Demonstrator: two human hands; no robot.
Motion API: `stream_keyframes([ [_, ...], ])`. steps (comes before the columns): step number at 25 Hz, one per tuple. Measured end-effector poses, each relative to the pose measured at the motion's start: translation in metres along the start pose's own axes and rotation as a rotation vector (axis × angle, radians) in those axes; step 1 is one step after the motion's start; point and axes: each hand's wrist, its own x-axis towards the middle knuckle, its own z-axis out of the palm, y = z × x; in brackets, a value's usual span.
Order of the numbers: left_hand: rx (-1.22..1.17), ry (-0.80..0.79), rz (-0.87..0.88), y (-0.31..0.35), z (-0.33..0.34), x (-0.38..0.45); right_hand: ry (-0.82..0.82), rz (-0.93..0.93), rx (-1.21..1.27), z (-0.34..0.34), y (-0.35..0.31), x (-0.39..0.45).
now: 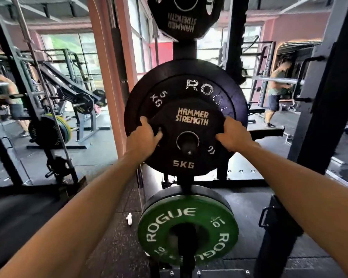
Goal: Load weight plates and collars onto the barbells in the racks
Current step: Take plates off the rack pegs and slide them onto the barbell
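Observation:
A small black 5 kg Hammer Strength plate (191,141) sits on a horizontal storage peg (189,150) at the centre of the view. Behind it on the same peg is a larger black Rogue plate (189,85). My left hand (147,135) grips the small plate's left edge, fingers curled round the rim. On the opposite edge my right hand (232,135) grips it the same way. Below hangs a green Rogue 10 plate (187,231) on a lower peg. Another black Hammer Strength plate (181,19) is stored above.
A black rack upright (321,117) stands close on the right. At the left is a barbell (38,77) leaning in another rack, with loaded plates (48,131) beyond. Two people stand far left and far right. A small white object (129,218) lies on the rubber floor.

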Motion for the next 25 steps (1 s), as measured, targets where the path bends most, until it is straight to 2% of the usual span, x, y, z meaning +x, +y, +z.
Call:
stream_keyframes([
  [6, 0.254, -0.037, 0.025, -0.005, 0.025, 0.039, -0.111, 0.042, -0.271, 0.009, 0.002, 0.045],
  [10, 0.321, -0.101, -0.001, -0.004, 0.040, 0.077, -0.149, 0.113, -0.341, 0.026, 0.000, 0.077],
  [13, 0.337, -0.077, -0.001, -0.003, 0.047, 0.083, -0.186, 0.180, -0.342, 0.032, -0.002, 0.091],
  [16, 0.326, -0.166, -0.040, -0.001, 0.042, 0.082, -0.178, 0.187, -0.319, 0.032, -0.003, 0.086],
  [21, 0.230, -0.287, -0.044, -0.005, 0.018, 0.071, -0.182, 0.082, -0.209, 0.019, -0.005, 0.060],
  [25, 0.162, -0.322, -0.003, 0.000, -0.014, 0.035, -0.177, -0.035, -0.085, -0.014, -0.004, 0.030],
])
